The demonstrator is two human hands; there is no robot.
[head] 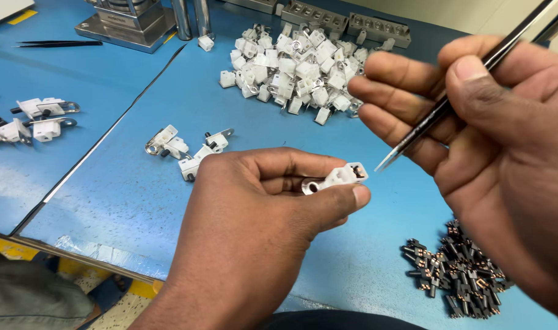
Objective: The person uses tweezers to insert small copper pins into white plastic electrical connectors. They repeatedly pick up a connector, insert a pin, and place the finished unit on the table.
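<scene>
Left hand: We see the left hand [260, 208] curled nearly closed, pinching a small white plastic part [343, 176] between thumb and forefinger, above the blue table [169, 208].
White part: It has a metal tab at one end and an open slot facing right.
Right hand: The right hand [474, 134] is half closed around thin black tweezers [437, 110], thumb pressing them against the fingers.
Tweezers: The tips sit close together, just beside the white part's slot, not touching it.
Behind: A heap of white parts [297, 67] lies further back; a few finished pieces [187, 150] lie near the left hand.
Lower right: A pile of small dark pieces [456, 275] with copper windings.
Hard to see: The tweezers' upper end runs out of view, the right wrist is cut off, and we cannot tell what sits inside the slot.
</scene>
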